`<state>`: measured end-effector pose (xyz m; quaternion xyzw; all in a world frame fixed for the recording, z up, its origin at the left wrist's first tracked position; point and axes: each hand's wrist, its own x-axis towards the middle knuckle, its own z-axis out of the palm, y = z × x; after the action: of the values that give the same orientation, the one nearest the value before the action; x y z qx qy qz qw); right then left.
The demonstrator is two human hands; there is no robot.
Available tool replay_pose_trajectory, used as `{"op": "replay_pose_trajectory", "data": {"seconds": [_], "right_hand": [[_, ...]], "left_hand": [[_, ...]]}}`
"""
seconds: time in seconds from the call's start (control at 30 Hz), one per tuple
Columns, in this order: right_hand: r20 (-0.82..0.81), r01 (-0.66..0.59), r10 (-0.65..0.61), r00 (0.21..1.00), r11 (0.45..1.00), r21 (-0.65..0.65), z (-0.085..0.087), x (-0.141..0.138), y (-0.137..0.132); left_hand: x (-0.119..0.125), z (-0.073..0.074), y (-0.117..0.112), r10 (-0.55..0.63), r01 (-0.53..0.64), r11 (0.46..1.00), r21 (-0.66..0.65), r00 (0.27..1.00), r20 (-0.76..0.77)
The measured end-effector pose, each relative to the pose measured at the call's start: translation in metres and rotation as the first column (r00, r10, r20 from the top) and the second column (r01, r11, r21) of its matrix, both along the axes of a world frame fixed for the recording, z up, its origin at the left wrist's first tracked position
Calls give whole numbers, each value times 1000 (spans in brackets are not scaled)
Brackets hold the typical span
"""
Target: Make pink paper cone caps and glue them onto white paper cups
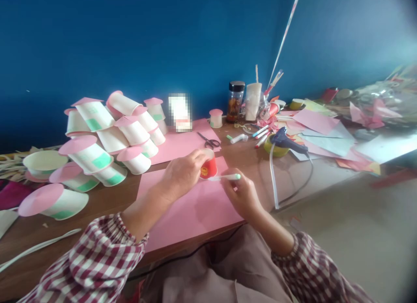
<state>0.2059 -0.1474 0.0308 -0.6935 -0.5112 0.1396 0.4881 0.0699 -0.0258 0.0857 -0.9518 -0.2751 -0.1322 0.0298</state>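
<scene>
A small red paper cup with a yellow print stands mouth down on a sheet of pink paper. My left hand grips it from above, fingers closed round its upper part. A white marker with a light green end is pinched in my right hand. It lies nearly level just above the sheet, its far end at the foot of the cup. The exact contact of its tip with the paper is too small to tell. Black-handled scissors lie behind the cup.
Many white cups with pink paper tops are piled at the left. Toward the right sit a glue gun on a yellow tape roll, several markers and loose paper sheets. A black-lidded jar stands by the blue wall.
</scene>
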Motion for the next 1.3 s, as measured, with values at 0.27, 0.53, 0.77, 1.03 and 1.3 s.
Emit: {"op": "replay_pose_trajectory", "data": {"seconds": [0.27,0.53,0.77,1.03,1.3], "right_hand": [[117,-24,24,993,1000,-4,-11,-4,2],[148,-60,52,988,997,51,-11,-7,5],[205,-79,70,976,996,35,-16,-7,8],[248,-83,65,967,995,61,-14,-7,10],[276,-79,59,959,995,62,-14,-9,13]], "left_hand": [[-1,2,3,-42,42,999,-13,999,-20],[-2,0,4,-72,72,997,-7,997,14],[-3,1,4,-88,88,996,-16,996,23],[-3,1,4,-92,92,996,17,996,13],[-3,2,3,-83,83,996,-20,997,1]]}}
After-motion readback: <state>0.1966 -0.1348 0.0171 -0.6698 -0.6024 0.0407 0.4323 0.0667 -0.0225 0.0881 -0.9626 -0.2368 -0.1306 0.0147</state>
